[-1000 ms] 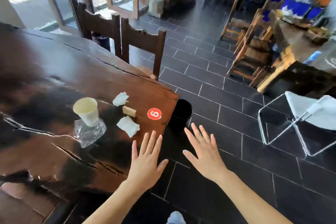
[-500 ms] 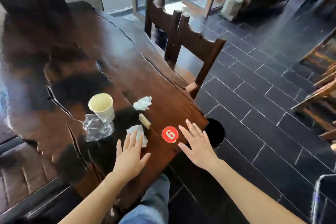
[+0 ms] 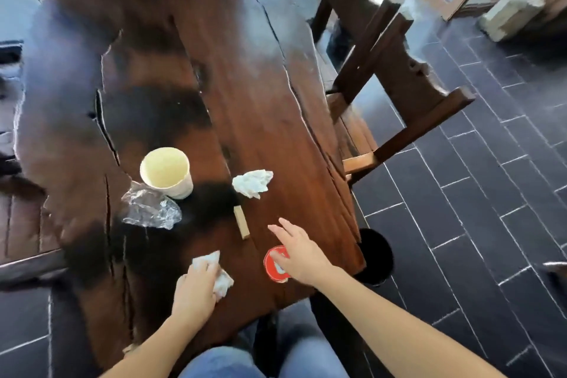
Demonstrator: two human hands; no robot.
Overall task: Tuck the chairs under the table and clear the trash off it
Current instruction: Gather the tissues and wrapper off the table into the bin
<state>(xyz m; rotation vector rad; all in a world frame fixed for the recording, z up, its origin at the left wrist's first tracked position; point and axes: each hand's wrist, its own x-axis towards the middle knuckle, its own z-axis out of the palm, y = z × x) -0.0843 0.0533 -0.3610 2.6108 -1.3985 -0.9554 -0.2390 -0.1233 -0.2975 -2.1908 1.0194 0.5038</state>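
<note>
Gripping napkin [image 3: 223, 282]: left hand [image 3: 196, 288]; right hand [image 3: 299, 255] spread over table [image 3: 245, 70]; cup [image 3: 167, 172] upright.

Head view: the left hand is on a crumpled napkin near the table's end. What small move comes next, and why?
Probably lift the near napkin off the table and carry it toward the black bin on the floor beside the table's corner. The left hand has its fingers curled over it, so the grip looks made; the right hand is open and holds nothing.

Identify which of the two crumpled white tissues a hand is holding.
The near tissue, gripped by the left hand; the other tissue lies untouched beyond the wooden block.
</note>
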